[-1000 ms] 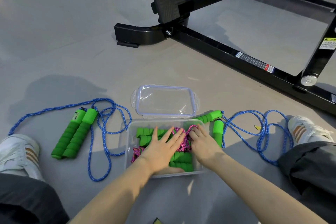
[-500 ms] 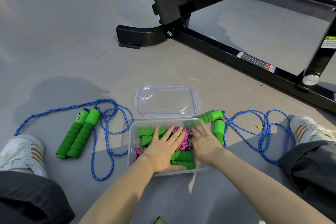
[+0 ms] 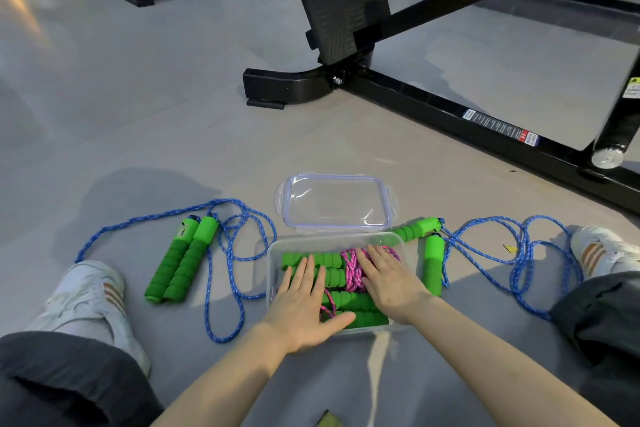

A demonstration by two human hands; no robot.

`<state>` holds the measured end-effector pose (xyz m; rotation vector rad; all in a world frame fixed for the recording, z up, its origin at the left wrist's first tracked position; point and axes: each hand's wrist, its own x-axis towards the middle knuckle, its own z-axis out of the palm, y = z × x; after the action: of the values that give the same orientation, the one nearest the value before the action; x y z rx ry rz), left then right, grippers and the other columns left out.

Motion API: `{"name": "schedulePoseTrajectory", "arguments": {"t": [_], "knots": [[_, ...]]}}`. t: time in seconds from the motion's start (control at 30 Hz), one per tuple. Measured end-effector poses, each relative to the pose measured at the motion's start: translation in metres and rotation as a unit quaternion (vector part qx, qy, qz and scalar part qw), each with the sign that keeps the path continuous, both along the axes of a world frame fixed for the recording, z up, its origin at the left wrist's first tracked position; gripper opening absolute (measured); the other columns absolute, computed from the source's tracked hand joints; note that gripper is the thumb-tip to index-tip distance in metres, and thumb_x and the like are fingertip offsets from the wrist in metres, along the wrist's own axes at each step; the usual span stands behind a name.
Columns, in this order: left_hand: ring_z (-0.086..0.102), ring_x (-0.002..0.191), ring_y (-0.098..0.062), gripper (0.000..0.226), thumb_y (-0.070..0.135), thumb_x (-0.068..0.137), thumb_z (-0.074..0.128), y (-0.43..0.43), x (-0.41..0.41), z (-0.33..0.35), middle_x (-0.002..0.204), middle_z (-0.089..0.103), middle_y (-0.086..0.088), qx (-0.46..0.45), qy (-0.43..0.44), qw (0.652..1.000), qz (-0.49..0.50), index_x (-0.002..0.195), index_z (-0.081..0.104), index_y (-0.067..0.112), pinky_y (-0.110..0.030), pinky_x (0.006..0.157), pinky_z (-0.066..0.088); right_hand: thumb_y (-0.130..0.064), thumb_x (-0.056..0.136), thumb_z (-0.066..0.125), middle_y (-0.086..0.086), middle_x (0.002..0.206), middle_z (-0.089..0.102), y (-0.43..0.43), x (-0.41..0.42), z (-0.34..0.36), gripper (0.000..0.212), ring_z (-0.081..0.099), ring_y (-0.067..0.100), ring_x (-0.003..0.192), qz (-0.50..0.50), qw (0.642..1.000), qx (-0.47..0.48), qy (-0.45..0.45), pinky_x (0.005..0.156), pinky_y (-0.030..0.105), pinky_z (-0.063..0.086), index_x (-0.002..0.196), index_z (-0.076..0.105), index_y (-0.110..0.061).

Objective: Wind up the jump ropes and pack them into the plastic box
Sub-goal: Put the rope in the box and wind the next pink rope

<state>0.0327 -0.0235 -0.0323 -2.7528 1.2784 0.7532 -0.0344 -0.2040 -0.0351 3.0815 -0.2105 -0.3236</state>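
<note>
A clear plastic box sits on the floor between my legs. Inside it lie wound pink jump ropes with green foam handles. My left hand lies flat, fingers spread, on the handles at the box's near left. My right hand presses flat on the pink cord at the right. A loose blue rope with green handles lies left of the box. Another blue rope with green handles lies to the right.
The box's clear lid lies just behind the box. A black gym machine frame crosses the floor behind it. My white shoes sit at the left and right, with the blue cords running close to them.
My left hand has slid back toward the near left of the box. My right hand has flattened onto the pink cord. The camera has tilted up slightly.
</note>
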Motion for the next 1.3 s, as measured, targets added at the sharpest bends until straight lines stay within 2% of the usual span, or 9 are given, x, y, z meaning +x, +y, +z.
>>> {"name": "schedulePoseTrajectory", "arguments": {"t": [0.1, 0.27, 0.33, 0.4, 0.53, 0.7, 0.87, 1.03, 1.3], "knots": [[-0.025, 0.142, -0.023, 0.102, 0.077, 0.085, 0.026, -0.006, 0.003, 0.000, 0.154, -0.026, -0.013, 0.011, 0.032, 0.999, 0.023, 0.150, -0.014, 0.009, -0.041, 0.117, -0.013, -0.029, 0.075, 0.062, 0.014, 0.109, 0.063, 0.001, 0.003, 0.000, 0.049, 0.053, 0.036, 0.101, 0.015, 0.995, -0.097, -0.024, 0.085, 0.041, 0.049, 0.119, 0.063, -0.007], [-0.025, 0.142, -0.021, 0.101, 0.077, 0.085, 0.022, -0.007, 0.001, -0.003, 0.154, -0.026, -0.012, 0.005, 0.037, 0.999, 0.035, 0.150, -0.014, 0.009, -0.040, 0.117, -0.013, -0.007, 0.084, 0.052, 0.018, 0.119, 0.047, 0.008, 0.005, 0.007, 0.051, 0.047, 0.034, 0.109, -0.005, 0.991, -0.136, -0.020, 0.092, 0.039, 0.039, 0.133, 0.040, 0.002], [-0.025, 0.142, -0.020, 0.098, 0.076, 0.086, 0.020, -0.006, 0.000, -0.003, 0.155, -0.025, -0.011, -0.002, 0.029, 0.999, 0.037, 0.150, -0.013, 0.010, -0.040, 0.117, -0.014, -0.004, 0.052, 0.082, 0.019, 0.090, 0.059, 0.013, 0.005, 0.006, 0.058, 0.062, 0.033, 0.077, -0.056, 0.991, -0.121, -0.020, 0.063, 0.038, 0.052, 0.106, 0.064, 0.005], [-0.024, 0.142, -0.019, 0.096, 0.076, 0.087, 0.019, -0.006, -0.001, -0.004, 0.155, -0.024, -0.011, -0.007, 0.020, 0.999, 0.042, 0.151, -0.012, 0.010, -0.039, 0.116, -0.015, 0.000, 0.034, 0.086, 0.017, 0.079, 0.059, 0.015, 0.005, 0.003, 0.056, 0.062, 0.029, 0.064, -0.090, 0.993, -0.063, -0.044, 0.050, 0.033, 0.052, 0.087, 0.069, 0.004], [-0.024, 0.142, -0.019, 0.098, 0.076, 0.086, 0.021, -0.005, -0.002, -0.003, 0.155, -0.024, -0.010, -0.010, 0.025, 0.999, 0.046, 0.151, -0.012, 0.010, -0.038, 0.117, -0.015, -0.001, 0.088, 0.045, 0.016, 0.132, 0.037, 0.022, 0.001, 0.000, 0.041, 0.042, 0.028, 0.121, -0.167, 0.985, -0.007, -0.042, 0.095, 0.032, 0.042, 0.129, 0.045, -0.004], [-0.024, 0.143, -0.019, 0.098, 0.077, 0.085, 0.020, -0.005, -0.002, -0.006, 0.156, -0.023, -0.010, -0.019, 0.023, 0.998, 0.052, 0.151, -0.011, 0.011, -0.037, 0.116, -0.015, -0.012, 0.095, 0.036, 0.020, 0.143, 0.028, 0.029, 0.005, -0.002, 0.040, 0.033, 0.031, 0.130, -0.273, 0.956, 0.102, -0.030, 0.103, 0.033, 0.034, 0.135, 0.038, -0.006], [-0.025, 0.142, -0.019, 0.103, 0.078, 0.084, 0.025, -0.006, -0.002, -0.002, 0.155, -0.025, -0.010, -0.013, 0.040, 0.998, 0.047, 0.150, -0.013, 0.010, -0.040, 0.117, -0.014, -0.027, 0.100, 0.024, 0.013, 0.158, 0.003, 0.024, 0.008, -0.005, 0.057, 0.003, 0.026, 0.145, -0.300, 0.907, 0.295, 0.003, 0.116, 0.036, 0.007, 0.149, 0.004, -0.004], [-0.024, 0.143, -0.020, 0.109, 0.080, 0.081, 0.030, -0.005, 0.002, 0.001, 0.155, -0.024, -0.011, -0.016, 0.066, 0.997, 0.041, 0.150, -0.014, 0.009, -0.041, 0.118, -0.011, -0.031, 0.103, 0.012, 0.015, 0.157, 0.001, 0.018, 0.014, -0.003, 0.053, 0.003, 0.029, 0.144, -0.260, 0.938, 0.213, 0.086, 0.116, 0.037, 0.002, 0.150, 0.002, -0.009], [-0.022, 0.143, -0.022, 0.116, 0.088, 0.073, 0.018, -0.006, 0.000, 0.004, 0.156, -0.021, -0.014, -0.022, 0.048, 0.998, 0.036, 0.151, -0.009, 0.007, -0.039, 0.116, -0.015, -0.041, 0.101, 0.020, 0.021, 0.153, 0.015, 0.032, 0.027, -0.022, 0.065, 0.019, 0.031, 0.140, -0.300, 0.948, 0.097, 0.031, 0.115, 0.037, 0.015, 0.147, 0.003, 0.002]]}}
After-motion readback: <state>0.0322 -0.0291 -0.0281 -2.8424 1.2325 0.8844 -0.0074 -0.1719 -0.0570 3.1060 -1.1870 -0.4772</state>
